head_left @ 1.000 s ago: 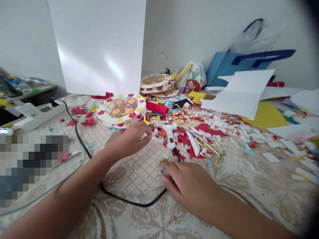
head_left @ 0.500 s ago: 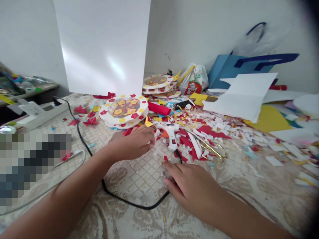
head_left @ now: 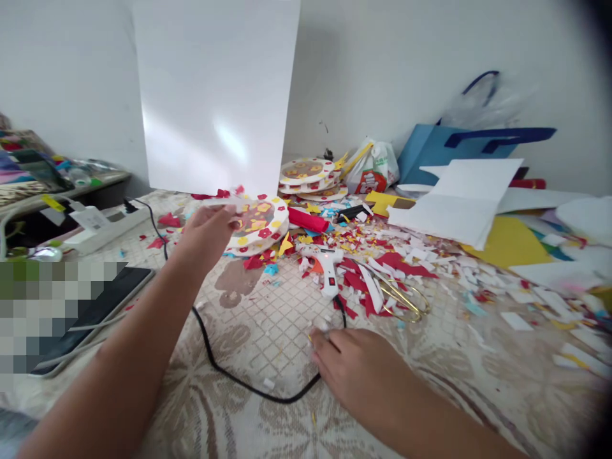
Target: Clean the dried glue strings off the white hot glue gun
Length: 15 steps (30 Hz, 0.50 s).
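Observation:
My left hand [head_left: 206, 231] is raised over the table, fingers closed on the near-left rim of a white round disc [head_left: 262, 222] decorated with red and yellow paper flowers; the disc looks tilted up and is blurred. My right hand [head_left: 356, 370] lies palm down on the patterned tablecloth [head_left: 268, 325], fingers flat, fingertips on small paper scraps beside the black cord [head_left: 224, 370]. A white hot glue gun [head_left: 327, 268] with a lit red light lies just beyond the right hand. Gold-handled scissors [head_left: 406, 297] lie to its right among red and white paper scraps.
A white board [head_left: 220, 95] leans on the wall. Behind the disc are a stack of similar discs [head_left: 308, 175], a red roll [head_left: 308, 220], a snack bag [head_left: 373, 167], a blue bag [head_left: 459, 143] and white and yellow sheets [head_left: 459, 191]. At the left lie a power strip [head_left: 105, 223] and a dark tablet [head_left: 95, 312].
My left hand moved from the table by the glue gun up and left, and has taken hold of the decorated disc's rim. The right hand stayed put. The view shifted slightly.

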{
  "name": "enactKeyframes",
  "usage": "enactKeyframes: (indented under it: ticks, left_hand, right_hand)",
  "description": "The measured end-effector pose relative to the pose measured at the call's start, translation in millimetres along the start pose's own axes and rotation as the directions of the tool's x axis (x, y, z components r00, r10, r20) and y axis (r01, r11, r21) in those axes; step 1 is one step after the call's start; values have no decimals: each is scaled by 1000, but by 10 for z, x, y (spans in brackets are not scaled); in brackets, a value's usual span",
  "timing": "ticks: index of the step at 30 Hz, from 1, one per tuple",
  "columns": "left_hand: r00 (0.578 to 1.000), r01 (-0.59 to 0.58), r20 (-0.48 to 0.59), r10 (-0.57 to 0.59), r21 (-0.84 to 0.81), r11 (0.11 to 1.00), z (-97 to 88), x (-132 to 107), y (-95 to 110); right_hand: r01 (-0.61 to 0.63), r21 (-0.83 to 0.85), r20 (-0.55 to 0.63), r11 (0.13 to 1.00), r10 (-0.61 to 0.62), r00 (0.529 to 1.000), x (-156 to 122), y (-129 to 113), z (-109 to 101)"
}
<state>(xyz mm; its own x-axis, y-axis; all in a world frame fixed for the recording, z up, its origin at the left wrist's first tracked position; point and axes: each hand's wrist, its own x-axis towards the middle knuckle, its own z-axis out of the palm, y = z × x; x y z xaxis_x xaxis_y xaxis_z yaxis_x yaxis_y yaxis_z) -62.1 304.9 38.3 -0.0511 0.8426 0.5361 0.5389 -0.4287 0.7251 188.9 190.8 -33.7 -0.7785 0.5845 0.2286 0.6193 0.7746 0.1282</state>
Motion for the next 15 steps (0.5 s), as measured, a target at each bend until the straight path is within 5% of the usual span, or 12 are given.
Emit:
enactKeyframes:
  ticks: [5,11,15]
  left_hand:
    - [964,93,-221,-147,-236,967,-293,285,23]
    - [901,66,-388,-194,-318,946,-470,652,427]
    - [937,-15,-350,6,-22,1000,-242,698,776]
  right_hand:
    - [-41,-5,9,999,41,999,23,-10,4]
    - [-48,35,36,998,47,998,44,-24,-62]
    - [-73,58,97,996,67,993,51,-32,-117]
